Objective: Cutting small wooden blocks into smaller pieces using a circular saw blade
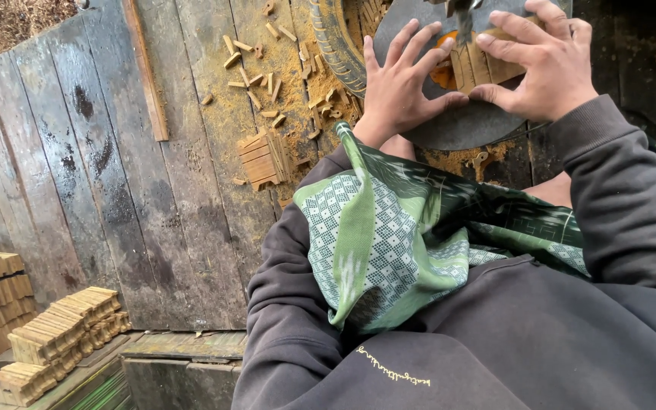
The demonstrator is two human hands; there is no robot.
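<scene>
At about 1 o'clock in the head view, both hands rest on a round dark grey disc-shaped work surface (457, 129). The left hand (404, 83) lies flat with its fingers spread, palm down on the disc, its thumb reaching toward a row of thin tan wooden strips (484, 68) set side by side. The right hand (544, 61) is bent over those strips from the 2 o'clock side, fingertips and thumb pressed onto them; neither hand is closed around anything. Under the strips a patch of orange material (443, 72) shows, and a narrow metal tool part (461, 19) comes down onto the strips from 12 o'clock.

A worn rubber tyre (335, 42) curves just beside the disc at 11 o'clock. Short wooden offcuts (267, 76) and sawdust lie scattered over the weathered grey plank floor (115, 190), with a small bundle of cut wooden slats (263, 159) near the middle. Stacks of tan wooden slats (62, 330) stand at 8 o'clock. A green patterned cloth (381, 235) drapes over the person's dark grey sweatshirt (495, 342).
</scene>
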